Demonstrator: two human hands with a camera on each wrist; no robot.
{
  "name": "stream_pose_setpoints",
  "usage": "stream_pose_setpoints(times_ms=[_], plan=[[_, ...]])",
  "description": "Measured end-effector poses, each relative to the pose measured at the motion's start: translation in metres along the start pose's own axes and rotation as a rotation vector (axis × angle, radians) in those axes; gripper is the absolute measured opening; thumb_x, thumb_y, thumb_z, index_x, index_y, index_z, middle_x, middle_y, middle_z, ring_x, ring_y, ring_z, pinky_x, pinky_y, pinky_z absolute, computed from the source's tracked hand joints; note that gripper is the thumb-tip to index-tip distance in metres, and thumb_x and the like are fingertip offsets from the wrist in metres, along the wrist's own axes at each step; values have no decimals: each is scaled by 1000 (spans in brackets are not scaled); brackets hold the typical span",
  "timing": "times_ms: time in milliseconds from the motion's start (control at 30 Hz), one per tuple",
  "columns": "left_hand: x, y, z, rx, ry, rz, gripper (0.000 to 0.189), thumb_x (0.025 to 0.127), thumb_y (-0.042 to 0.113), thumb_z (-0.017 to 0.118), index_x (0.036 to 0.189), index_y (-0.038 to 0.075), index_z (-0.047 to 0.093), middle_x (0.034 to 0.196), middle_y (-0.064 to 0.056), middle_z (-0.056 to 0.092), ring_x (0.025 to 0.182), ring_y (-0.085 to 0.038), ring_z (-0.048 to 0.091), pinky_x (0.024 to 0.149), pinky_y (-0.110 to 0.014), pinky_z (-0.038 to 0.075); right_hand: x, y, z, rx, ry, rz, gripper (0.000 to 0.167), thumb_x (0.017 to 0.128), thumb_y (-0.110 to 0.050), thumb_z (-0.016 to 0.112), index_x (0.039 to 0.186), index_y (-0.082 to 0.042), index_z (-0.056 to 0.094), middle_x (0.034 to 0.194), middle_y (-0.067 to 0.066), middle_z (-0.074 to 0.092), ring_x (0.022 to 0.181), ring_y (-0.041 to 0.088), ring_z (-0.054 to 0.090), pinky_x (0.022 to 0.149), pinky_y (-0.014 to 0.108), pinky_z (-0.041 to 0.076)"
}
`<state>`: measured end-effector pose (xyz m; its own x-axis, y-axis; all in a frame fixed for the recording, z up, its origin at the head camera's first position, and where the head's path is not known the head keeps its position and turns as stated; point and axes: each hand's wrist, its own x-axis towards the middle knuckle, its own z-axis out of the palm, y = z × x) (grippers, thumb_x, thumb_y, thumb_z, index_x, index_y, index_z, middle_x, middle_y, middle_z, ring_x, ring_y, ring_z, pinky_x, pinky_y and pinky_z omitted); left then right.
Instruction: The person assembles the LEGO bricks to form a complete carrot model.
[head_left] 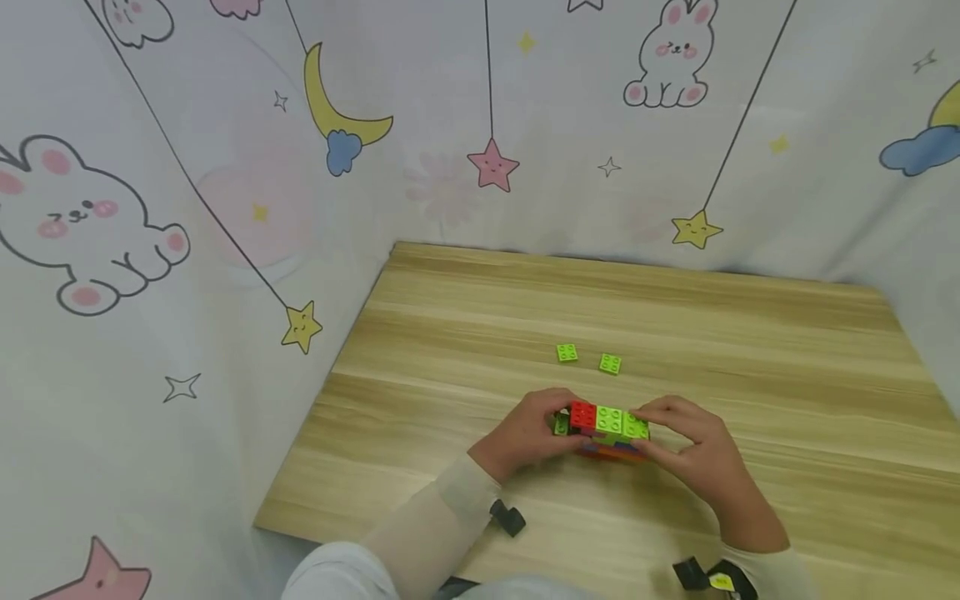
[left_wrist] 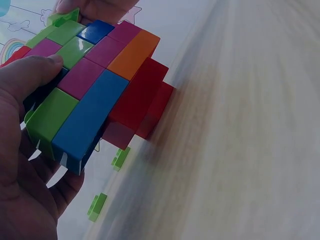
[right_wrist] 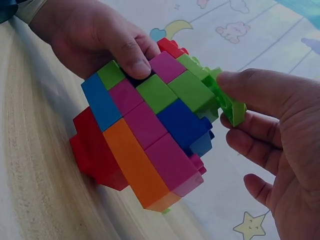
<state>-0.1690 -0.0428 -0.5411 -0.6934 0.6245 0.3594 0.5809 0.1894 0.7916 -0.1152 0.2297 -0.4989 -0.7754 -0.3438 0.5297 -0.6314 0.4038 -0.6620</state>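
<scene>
My left hand [head_left: 531, 429] grips one end of a build of toy building bricks [right_wrist: 142, 112], its thumb pressed against the side. Pink, blue, green and orange bricks form that side, with stepped red bricks [left_wrist: 142, 95] at the narrow bottom. At the upper right end, my right hand [right_wrist: 285, 120] pinches a thin lime green brick [right_wrist: 237, 111] between thumb and fingers. This brick sits tilted against the top row. From above, a red brick [head_left: 582, 414] and lime green bricks show along the top. The left fingers behind the build are partly hidden.
Two loose lime green bricks, one to the left [head_left: 567, 352] and one to the right [head_left: 611, 364], lie on the wood-grain table [head_left: 450, 333] beyond the hands. A white curtain [head_left: 570, 100] printed with rabbits and stars hangs along the table's back and left sides.
</scene>
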Motion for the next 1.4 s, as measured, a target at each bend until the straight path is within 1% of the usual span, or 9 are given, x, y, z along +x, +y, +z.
stream_pose_setpoints(times_ms=[467, 767, 867, 933, 1067, 1167, 1267, 1333, 1400], plan=[[0, -3, -2, -18, 0, 5, 34, 88, 21, 86, 119, 16, 71, 112, 9, 70, 102, -2, 62, 94, -22, 52, 16, -6, -5, -100, -73, -62, 45, 68, 7, 91, 109, -9, 81, 100, -6, 68, 92, 12, 66, 84, 11, 47], [0, -3, -2, -6, -10, -17, 34, 88, 17, 85, 120, 15, 71, 113, 7, 71, 102, -2, 62, 92, -21, 53, 11, -1, -1, -73, -68, 4, 46, 72, 5, 91, 113, -13, 80, 102, -6, 69, 97, 9, 64, 87, 12, 47], [-1, -4, 0, 5, -6, -13, 34, 90, 22, 84, 120, 15, 71, 112, 7, 71, 102, -1, 62, 90, -20, 52, 0, 9, 8, -30, -55, 96, 60, 72, 2, 92, 128, -11, 73, 113, 2, 71, 110, 8, 61, 96, 15, 44], [-1, -5, 0, 13, -8, -3, 40, 92, 39, 80, 124, 15, 70, 115, 6, 70, 104, -1, 61, 93, -21, 52, -9, 17, 17, 25, -81, 222, 71, 75, -6, 93, 140, -13, 64, 126, 5, 69, 115, 2, 58, 97, 16, 43], [0, -11, -5, -53, 40, -2, 71, 97, 71, 53, 134, 13, 66, 127, 1, 68, 117, -8, 59, 101, -35, 50, -20, 30, 34, 180, -139, 438, 69, 83, -19, 90, 144, -11, 58, 132, 10, 67, 112, 5, 63, 90, 24, 53], [6, -23, -14, -76, 145, -83, 66, 103, 65, 47, 138, 12, 64, 133, 1, 65, 127, -13, 55, 107, -47, 46, -21, 35, 42, 220, -144, 477, 54, 86, -19, 87, 133, -8, 64, 123, 9, 71, 105, 10, 67, 86, 28, 57], [20, -42, -22, 8, 221, -224, 45, 103, 44, 62, 138, 17, 65, 137, 7, 63, 132, -14, 51, 111, -48, 43, -21, 35, 44, 200, -136, 489, 48, 86, -19, 86, 129, -7, 67, 119, 7, 73, 103, 9, 68, 86, 26, 56], [31, -54, -26, 104, 208, -314, 44, 97, 32, 73, 139, 21, 65, 139, 10, 61, 133, -15, 51, 112, -44, 42, -21, 34, 44, 196, -130, 504, 47, 86, -19, 87, 127, -8, 67, 118, 6, 73, 103, 8, 68, 86, 26, 56], [42, -65, -27, 206, 168, -358, 52, 93, 36, 79, 141, 24, 65, 142, 8, 61, 134, -18, 51, 113, -41, 41, -21, 33, 44, 196, -129, 510, 46, 86, -20, 87, 126, -8, 68, 118, 6, 73, 103, 9, 68, 87, 27, 56]])
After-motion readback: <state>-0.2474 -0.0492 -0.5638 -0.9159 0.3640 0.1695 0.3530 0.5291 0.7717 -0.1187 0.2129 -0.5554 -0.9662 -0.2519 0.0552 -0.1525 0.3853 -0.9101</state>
